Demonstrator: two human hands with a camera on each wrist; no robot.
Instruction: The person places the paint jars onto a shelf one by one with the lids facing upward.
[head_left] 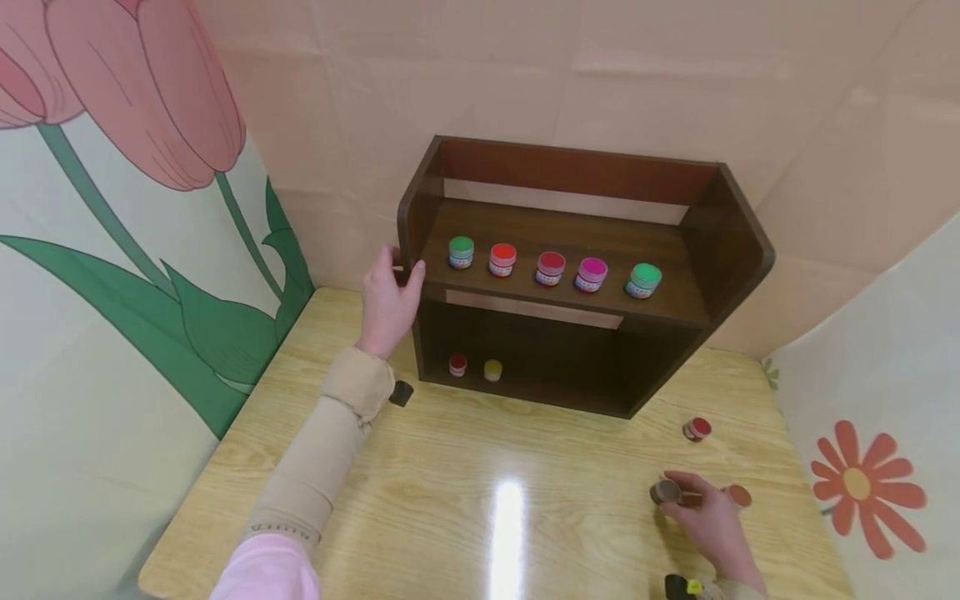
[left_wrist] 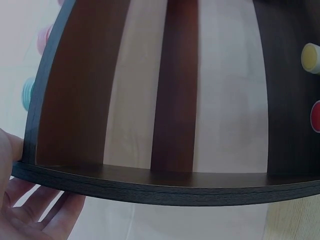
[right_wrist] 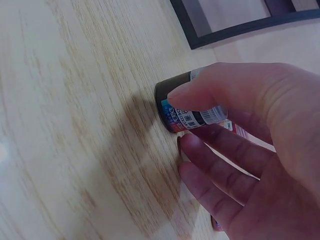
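Observation:
My left hand (head_left: 390, 304) grips the left side panel of a dark brown wooden shelf (head_left: 570, 304); in the left wrist view the thumb and fingers lie on either side of the panel's edge (left_wrist: 150, 194). Between thumb and fingers, my right hand (head_left: 711, 518) holds a small paint jar (head_left: 666, 492) with a dark, brownish lid. Its printed label shows in the right wrist view, where the jar (right_wrist: 184, 120) is tilted close over the tabletop. An orange-lidded jar (head_left: 738, 497) is just beyond the right hand, partly hidden by it.
Several paint jars with green, red and pink lids (head_left: 551, 268) line the upper shelf. Below sit a dark red jar (head_left: 457, 365) and a yellow one (head_left: 492, 370). Another red-lidded jar (head_left: 697, 429) is on the wooden table (head_left: 420, 500), right of the shelf.

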